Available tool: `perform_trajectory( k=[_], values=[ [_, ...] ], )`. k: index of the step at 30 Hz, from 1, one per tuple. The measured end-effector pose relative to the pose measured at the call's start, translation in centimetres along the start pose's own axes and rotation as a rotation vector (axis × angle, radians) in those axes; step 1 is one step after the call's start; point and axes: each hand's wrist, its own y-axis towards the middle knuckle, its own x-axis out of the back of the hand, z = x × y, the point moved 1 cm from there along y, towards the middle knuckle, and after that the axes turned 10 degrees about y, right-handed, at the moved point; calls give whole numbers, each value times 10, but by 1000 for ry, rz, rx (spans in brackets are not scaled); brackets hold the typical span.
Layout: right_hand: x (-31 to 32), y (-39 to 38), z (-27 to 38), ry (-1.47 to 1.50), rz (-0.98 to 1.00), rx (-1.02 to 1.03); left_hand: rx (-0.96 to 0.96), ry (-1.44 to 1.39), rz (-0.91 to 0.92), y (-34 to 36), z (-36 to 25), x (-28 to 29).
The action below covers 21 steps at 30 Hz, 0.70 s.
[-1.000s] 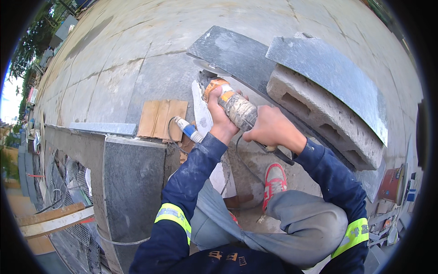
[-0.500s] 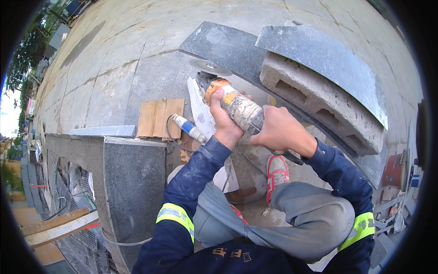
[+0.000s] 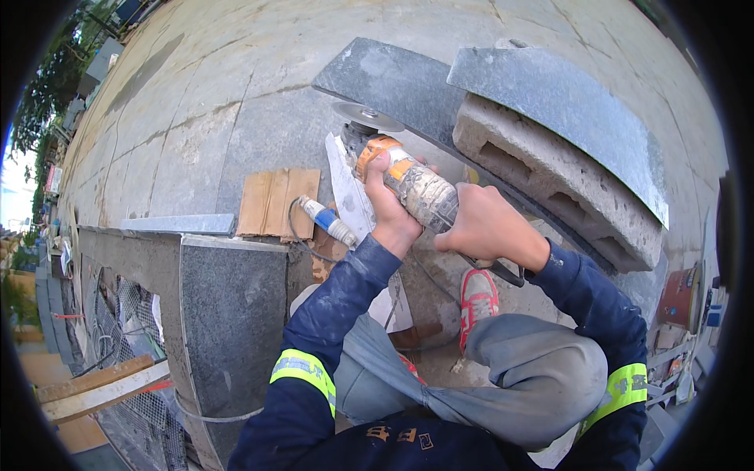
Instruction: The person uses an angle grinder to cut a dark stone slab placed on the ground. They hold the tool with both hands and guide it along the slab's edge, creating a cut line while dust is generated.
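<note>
Grey stone slab [image 3: 393, 78] lies ahead, seemingly running under the hollow block [image 3: 542, 157]; no finished cut shows, and how much remains cannot be told. The angle grinder [image 3: 422, 192] is at its near edge, contact unclear, left hand [image 3: 390, 206] curled around the body, right hand [image 3: 493, 224] grasping the rear. Its disc [image 3: 353, 112] shows more face than one second ago.

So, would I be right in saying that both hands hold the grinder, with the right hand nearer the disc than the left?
Not quite: the head view shows the left hand nearer the disc, with the right hand farther back. Both do hold the grinder.
</note>
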Motion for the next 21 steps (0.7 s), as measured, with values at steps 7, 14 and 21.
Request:
perform_trajectory(
  k=[7,14,21],
  values=[
    [-1,29,9,-39,20,21,-6,-52,43,19,-20,3],
    [2,45,21,-48,78,-30,41,-71,45,38,-32,15],
    [1,38,20,-65,46,-9,36,-76,16,30,-30,8]
  ],
)
